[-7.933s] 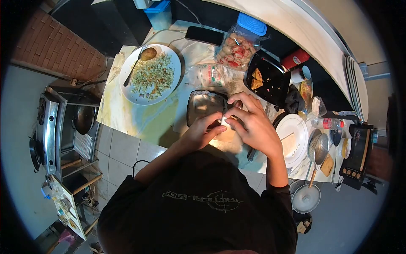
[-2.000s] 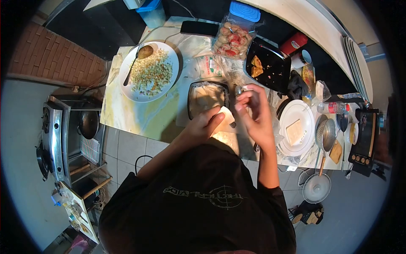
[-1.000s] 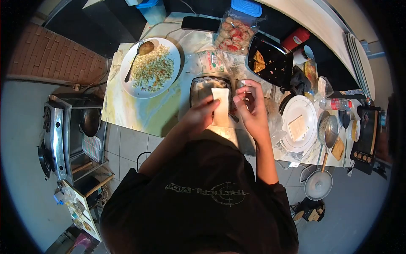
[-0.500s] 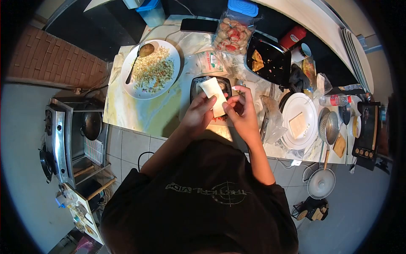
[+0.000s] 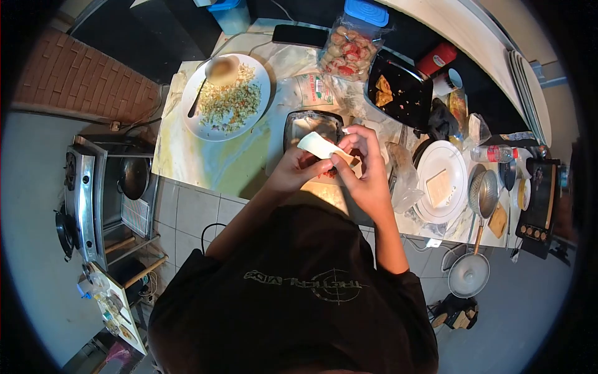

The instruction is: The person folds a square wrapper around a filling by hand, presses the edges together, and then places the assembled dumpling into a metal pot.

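Note:
Between my two hands is a pale folded pastry wrapper, held up in front of my chest. My left hand pinches its lower left side with thumb and fingers. My right hand grips its right end, thumb against the near side and fingers curled behind. Any filling inside is hidden. Just beyond the wrapper sits a black square dish with something pale in it. A white plate of chopped vegetables with a spoon lies to the left.
At right, an oval white plate bears a flat square wrapper. Behind stand a black tray with yellow pieces and a bag of round red and pale items. A strainer overhangs the right edge; a stove stands left.
The wrapper has tilted from nearly upright to slanting, and looks shorter. My right hand has closed more around its right end. The whole view has shifted slightly.

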The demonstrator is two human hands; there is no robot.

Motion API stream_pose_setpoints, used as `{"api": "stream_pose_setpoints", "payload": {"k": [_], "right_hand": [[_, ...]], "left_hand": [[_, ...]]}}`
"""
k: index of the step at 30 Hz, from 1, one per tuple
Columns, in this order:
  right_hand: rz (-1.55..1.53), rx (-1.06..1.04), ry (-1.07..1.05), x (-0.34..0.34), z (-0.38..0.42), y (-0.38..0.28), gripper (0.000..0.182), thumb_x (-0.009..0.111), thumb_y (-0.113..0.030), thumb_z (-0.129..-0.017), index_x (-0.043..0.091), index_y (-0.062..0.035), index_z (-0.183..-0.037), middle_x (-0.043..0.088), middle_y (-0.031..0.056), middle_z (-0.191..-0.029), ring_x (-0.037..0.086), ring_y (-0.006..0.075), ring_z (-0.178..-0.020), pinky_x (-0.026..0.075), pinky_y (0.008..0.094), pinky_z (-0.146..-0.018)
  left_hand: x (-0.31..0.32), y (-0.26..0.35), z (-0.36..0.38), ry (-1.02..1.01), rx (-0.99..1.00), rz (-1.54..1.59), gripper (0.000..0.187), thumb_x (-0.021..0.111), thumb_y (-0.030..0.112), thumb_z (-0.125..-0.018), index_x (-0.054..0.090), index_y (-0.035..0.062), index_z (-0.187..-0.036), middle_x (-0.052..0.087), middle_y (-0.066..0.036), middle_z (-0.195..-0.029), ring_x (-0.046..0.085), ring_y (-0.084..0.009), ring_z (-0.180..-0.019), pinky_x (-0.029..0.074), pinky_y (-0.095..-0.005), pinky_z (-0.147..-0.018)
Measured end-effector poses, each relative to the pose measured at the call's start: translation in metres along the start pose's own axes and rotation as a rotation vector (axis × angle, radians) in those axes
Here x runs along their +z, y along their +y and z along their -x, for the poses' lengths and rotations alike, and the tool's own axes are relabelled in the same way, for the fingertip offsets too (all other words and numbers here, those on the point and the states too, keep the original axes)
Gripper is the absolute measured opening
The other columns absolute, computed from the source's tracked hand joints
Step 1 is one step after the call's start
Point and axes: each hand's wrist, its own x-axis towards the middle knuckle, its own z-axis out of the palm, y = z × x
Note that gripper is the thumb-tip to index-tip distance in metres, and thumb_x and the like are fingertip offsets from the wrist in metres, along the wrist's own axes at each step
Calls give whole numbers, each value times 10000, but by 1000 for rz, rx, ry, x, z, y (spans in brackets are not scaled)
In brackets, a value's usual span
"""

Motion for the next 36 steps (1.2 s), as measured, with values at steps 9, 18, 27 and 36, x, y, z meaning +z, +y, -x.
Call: {"api": "stream_pose_setpoints", "payload": {"k": [9,18,27,36], "right_hand": [[132,-50,8,-5,-4,-12,394,612,19,-888,481,-60,-1252,583,70,-852,609,167,-786,518,312,-746],[59,-85,-7,-9,-9,-4,436,664,16,-866,479,-49,-1254,559,74,-931,571,151,-880,492,308,-804],[-247,95,46,-10,4,0,515,652,65,-871,403,-46,-1307,526,38,-1025,567,114,-925,468,248,-813],[-371,144,3,-12,10,11,528,626,103,-866,388,-55,-1310,534,33,-991,539,80,-871,458,215,-779]], "left_hand": [[10,2,-6,27,150,97,345,662,58,-925,535,31,-1244,614,-22,-1101,574,-104,-1047,500,-281,-852],[7,-7,-10,94,205,160,330,678,67,-921,554,22,-1224,643,-48,-1096,619,-118,-995,532,-297,-861],[10,15,-4,164,63,284,286,671,53,-916,559,21,-1177,632,-76,-1140,625,-177,-1033,528,-338,-918],[8,25,7,71,49,-41,218,702,129,-919,620,22,-1091,661,-22,-977,629,-95,-907,502,-251,-785]]}}
